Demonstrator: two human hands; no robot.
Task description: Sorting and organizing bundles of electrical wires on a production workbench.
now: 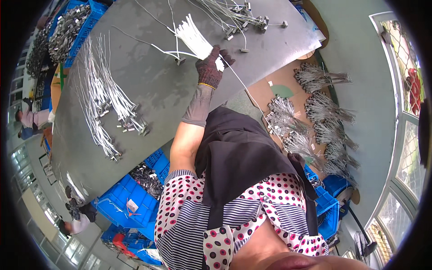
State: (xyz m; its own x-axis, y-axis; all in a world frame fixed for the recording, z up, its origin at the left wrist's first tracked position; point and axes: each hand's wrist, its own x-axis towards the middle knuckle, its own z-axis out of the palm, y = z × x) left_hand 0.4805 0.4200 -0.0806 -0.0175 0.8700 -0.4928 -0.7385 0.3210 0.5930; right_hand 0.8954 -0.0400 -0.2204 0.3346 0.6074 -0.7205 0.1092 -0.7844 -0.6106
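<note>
A bundle of short white tubes (192, 37) is gripped in my left hand (210, 69), which wears a dark knit glove with a yellow cuff edge and is over the grey metal table (153, 94). From this hand a thin white cable (247, 90) stretches across my dark apron's side down to my right hand (295, 158). That hand, also dark-gloved, is small and partly hidden at my right side, closed at the cable's end. Loose white wires (157, 48) with a small connector lie beside the bundle.
Cables with connectors (243, 22) lie at the table's far edge, and white cable bunches (105, 103) at its left. Several grey cable bundles (330, 108) rest on cardboard at right. Blue crates (128, 200) stand below the table. People (78, 220) are at far left.
</note>
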